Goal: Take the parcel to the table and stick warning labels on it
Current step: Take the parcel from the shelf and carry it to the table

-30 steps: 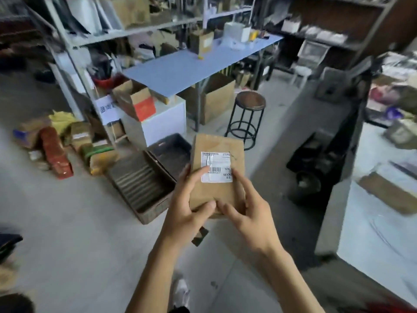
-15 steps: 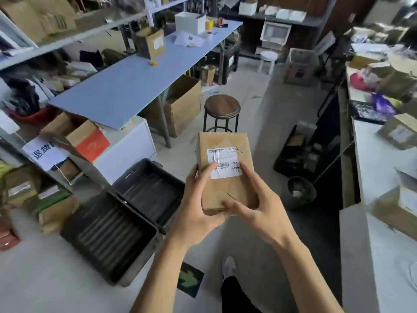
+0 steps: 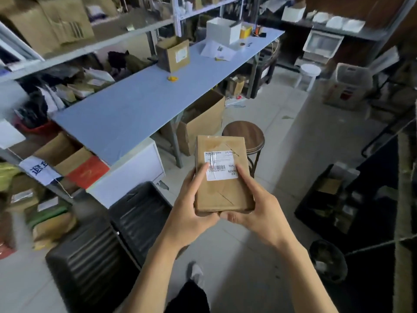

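I hold a small brown cardboard parcel (image 3: 222,193) with a white shipping label in front of me, above the floor. My left hand (image 3: 191,206) grips its left side and bottom edge, thumb on the label. My right hand (image 3: 255,206) grips its right side and bottom corner. The long blue table (image 3: 135,109) stretches ahead and to the left, apart from the parcel. On it lies a small yellow item (image 3: 172,79), too small to tell what it is.
An open cardboard box (image 3: 173,54) and a white box (image 3: 223,30) stand on the table's far part. A round wooden stool (image 3: 250,134) stands just beyond the parcel. An open black suitcase (image 3: 112,240) lies on the floor at the left. Shelves line the left wall.
The view has moved forward and turned left, so the blue table and stool are closer. Both hands keep the same grip on the parcel.
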`<state>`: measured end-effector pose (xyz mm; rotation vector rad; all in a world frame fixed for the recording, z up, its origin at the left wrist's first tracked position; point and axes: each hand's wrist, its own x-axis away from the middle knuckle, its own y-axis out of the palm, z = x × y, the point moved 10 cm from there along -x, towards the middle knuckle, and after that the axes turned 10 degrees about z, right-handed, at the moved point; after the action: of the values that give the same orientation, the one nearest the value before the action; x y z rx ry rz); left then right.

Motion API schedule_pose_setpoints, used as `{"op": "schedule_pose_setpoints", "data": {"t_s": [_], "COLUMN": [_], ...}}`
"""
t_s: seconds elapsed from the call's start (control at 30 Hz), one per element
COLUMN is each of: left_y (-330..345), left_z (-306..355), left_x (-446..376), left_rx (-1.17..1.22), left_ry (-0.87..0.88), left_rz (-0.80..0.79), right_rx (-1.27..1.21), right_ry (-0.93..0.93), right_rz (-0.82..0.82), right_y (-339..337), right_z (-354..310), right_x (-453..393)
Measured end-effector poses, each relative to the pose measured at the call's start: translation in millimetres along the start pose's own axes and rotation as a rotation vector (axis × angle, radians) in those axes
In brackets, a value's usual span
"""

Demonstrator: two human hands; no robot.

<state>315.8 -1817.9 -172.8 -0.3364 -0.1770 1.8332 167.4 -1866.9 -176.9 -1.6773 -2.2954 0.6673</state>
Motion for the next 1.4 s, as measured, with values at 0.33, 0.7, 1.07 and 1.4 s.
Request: {"op": "schedule_pose_setpoints", "data": {"t_s": [0.33, 0.7, 1.07, 1.4], "left_y": [-0.5, 16.6, -14.0, -108.7], "left_z": [-39.4, -98.9, -132.3, -198.1], "left_x": [-227.6, -450.6, -622.0, -734.3], "left_rx": [0.105, 0.190, 0.222, 0.181], "left_ry": [-0.006, -0.141, -0.198, -0.226], "left_rz": [-0.001, 0.036, 0.290, 0.302], "right_rx": [-0.033, -0.087, -0.161, -0.195], "right_ry": [-0.008, 0.042, 0.012, 0.029], "right_rz": [0.009, -0.063, -0.302, -0.358], "right_y": [12.7, 19.3, 52.5, 157.0], "right_z": [23.4, 75.6, 73.9, 63.9], "right_x": [-234.9, -471.9, -686.8, -817.2]}}
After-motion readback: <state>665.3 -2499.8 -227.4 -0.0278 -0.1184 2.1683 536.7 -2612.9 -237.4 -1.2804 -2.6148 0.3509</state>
